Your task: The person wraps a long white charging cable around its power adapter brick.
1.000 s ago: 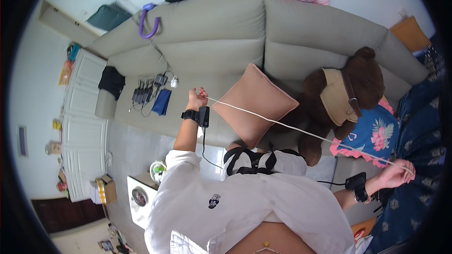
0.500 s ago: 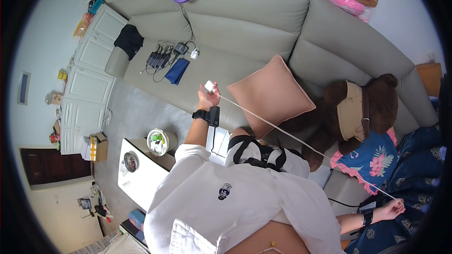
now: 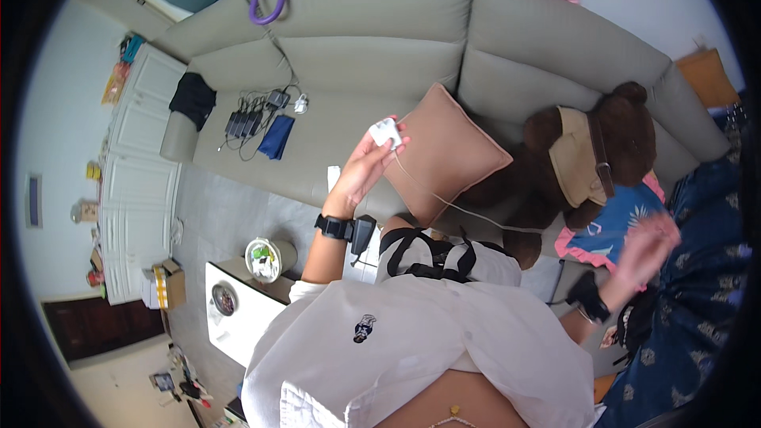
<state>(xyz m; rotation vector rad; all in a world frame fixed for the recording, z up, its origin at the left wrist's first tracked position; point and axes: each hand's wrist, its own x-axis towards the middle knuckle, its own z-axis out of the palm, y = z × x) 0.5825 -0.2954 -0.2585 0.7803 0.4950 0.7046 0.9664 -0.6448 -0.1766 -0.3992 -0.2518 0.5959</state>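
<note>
My left hand (image 3: pixel 369 160) is raised over the front of the sofa, its fingers closed around a white power adapter (image 3: pixel 386 133). From the adapter a thin white cable (image 3: pixel 444 202) sags in a loose curve across the pink cushion's lower corner and past the teddy bear's legs. It leads toward my right hand (image 3: pixel 646 250), out at the far right above the blue patterned cloth. Motion blurs that hand's fingers, so its grip on the cable end cannot be made out. Each wrist wears a black strap.
On the grey sofa (image 3: pixel 349 63) lie black adapters with cords (image 3: pixel 246 123), a blue pouch (image 3: pixel 276 137), a white plug (image 3: pixel 301 103), a pink cushion (image 3: pixel 448 150) and a brown teddy bear (image 3: pixel 630 143). A bin (image 3: pixel 268 260) and a white table (image 3: pixel 226 333) stand at the left.
My left hand has moved right and slightly up with the adapter. My right hand has swung up and a little left, now blurred. The cable, taut before, hangs slack.
</note>
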